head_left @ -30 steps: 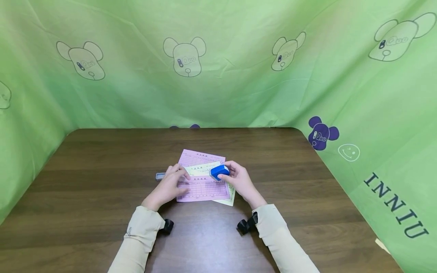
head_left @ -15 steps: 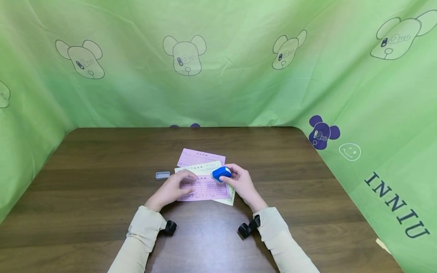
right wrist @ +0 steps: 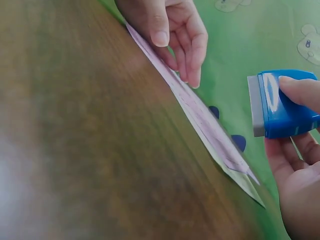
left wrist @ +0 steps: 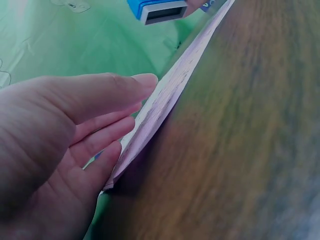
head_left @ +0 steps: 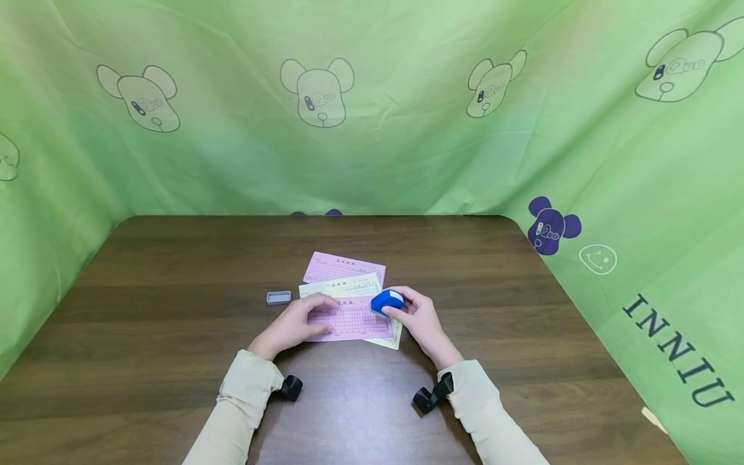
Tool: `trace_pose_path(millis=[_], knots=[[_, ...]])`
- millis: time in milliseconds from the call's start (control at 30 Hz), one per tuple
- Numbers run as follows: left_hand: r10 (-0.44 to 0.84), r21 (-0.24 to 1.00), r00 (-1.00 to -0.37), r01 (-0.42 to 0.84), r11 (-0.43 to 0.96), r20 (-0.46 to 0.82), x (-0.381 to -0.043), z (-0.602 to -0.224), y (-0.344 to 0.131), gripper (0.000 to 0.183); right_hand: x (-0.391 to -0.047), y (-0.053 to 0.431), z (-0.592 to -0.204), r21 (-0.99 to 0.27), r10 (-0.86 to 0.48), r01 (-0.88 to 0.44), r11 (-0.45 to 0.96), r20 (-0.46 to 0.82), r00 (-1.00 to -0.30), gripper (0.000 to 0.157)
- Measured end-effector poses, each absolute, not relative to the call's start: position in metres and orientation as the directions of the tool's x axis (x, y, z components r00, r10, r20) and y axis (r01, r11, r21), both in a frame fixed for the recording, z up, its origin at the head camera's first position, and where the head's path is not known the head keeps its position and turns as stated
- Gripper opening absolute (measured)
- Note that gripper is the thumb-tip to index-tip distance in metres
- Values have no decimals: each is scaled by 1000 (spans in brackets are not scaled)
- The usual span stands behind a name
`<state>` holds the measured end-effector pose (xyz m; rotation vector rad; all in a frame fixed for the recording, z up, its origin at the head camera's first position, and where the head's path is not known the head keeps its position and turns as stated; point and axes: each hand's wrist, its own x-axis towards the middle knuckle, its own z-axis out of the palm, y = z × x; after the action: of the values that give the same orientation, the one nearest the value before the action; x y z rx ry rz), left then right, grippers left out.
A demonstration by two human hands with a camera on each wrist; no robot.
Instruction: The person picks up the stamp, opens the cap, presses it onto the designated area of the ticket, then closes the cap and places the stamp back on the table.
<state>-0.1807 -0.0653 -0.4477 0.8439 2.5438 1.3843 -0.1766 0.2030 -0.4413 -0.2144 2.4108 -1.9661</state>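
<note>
Over the right part of the upper pink form, my right hand (head_left: 423,323) pinches a blue stamp (head_left: 386,302) between thumb and fingers. A grey frame around a dark rectangle shows on the stamp's underside (left wrist: 164,13) in the left wrist view. The left hand (head_left: 293,325) is at the left side of the pink form (head_left: 357,326), its fingers loosely bent and holding nothing; whether the fingertips touch the paper I cannot tell. Pale green forms (head_left: 343,285) stick out from beneath that sheet, and another pink form (head_left: 343,265) lies behind.
A small grey cap-like tray (head_left: 278,298) lies left of the forms. The brown wooden table (head_left: 174,310) runs back to a green curtain (head_left: 407,161) printed with bear heads. Both wrists carry black cameras; a pale scrap (head_left: 653,420) shows at the right table edge.
My left hand has drawn back from the grey tray, which now shows whole, and sits over the pink form's left side. The right hand has shifted slightly right and nearer with the stamp.
</note>
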Motion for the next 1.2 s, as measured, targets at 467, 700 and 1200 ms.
trace_pose_path(millis=[467, 700, 1200], knots=[[551, 798, -824, 417, 434, 131, -179, -449, -66, 37, -168, 204, -448, -960, -216, -198, 200, 153, -964, 39], [560, 781, -816, 441, 442, 143, -180, -448, -65, 38, -164, 203, -449, -927, -264, -274, 256, 205, -942, 33], [580, 756, -805, 455, 470, 123, -180, -447, -66, 35, -161, 202, -447, -850, -324, -368, 376, 251, -912, 28]])
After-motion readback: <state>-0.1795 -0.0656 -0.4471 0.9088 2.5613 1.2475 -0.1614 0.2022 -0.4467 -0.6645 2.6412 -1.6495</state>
